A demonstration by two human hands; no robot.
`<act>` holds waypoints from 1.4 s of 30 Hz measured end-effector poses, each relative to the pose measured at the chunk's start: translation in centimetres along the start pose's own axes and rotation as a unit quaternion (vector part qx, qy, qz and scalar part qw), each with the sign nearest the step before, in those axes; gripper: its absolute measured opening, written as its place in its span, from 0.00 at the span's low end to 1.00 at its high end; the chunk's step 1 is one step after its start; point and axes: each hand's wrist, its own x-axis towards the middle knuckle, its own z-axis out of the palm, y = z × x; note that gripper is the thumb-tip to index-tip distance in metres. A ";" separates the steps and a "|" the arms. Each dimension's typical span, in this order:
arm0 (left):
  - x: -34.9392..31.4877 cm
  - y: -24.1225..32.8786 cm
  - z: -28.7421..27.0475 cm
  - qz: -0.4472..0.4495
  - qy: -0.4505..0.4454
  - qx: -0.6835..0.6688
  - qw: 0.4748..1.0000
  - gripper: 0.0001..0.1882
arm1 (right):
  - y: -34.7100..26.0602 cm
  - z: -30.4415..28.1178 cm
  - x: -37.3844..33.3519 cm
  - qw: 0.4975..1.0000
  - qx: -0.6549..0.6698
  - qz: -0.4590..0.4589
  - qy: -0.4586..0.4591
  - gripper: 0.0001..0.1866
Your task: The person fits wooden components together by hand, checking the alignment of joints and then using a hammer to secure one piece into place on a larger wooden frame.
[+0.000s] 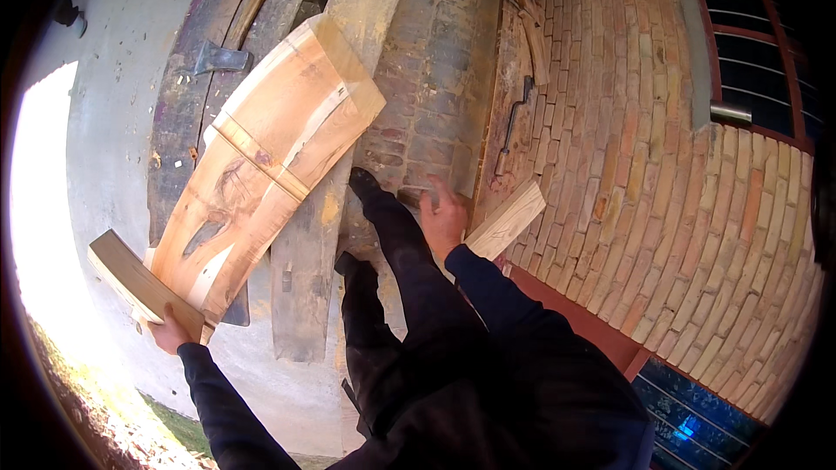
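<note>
A thick, pale wooden slab (287, 122) with dark knots and a groove across it lies at an angle over the worn planks of a bench. At its near left end, my left hand (171, 331) grips the lower end of a short, squared board (131, 271), fingers wrapped round it. The board sits against or close to the slab's end; whether they touch I cannot tell. On the other side, my right hand (444, 216) has its fingers apart and holds nothing visible. Just right of it, a second pale board (509, 219) leans out, its lower part hidden by my sleeve.
An axe (222, 59) lies on the planks (187, 113) beyond the slab. A hand brace (515, 126) rests on a ledge along the brick wall (627, 165) at right. My legs (409, 261) stand beside the bench. Another person's feet (70, 10) show at far left.
</note>
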 end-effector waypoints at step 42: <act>-31.2 23.7 -19.8 0.147 -0.775 -0.347 0.508 0.48 | -2.2 -15.2 -5.4 0.891 -0.165 -0.331 -0.263 0.53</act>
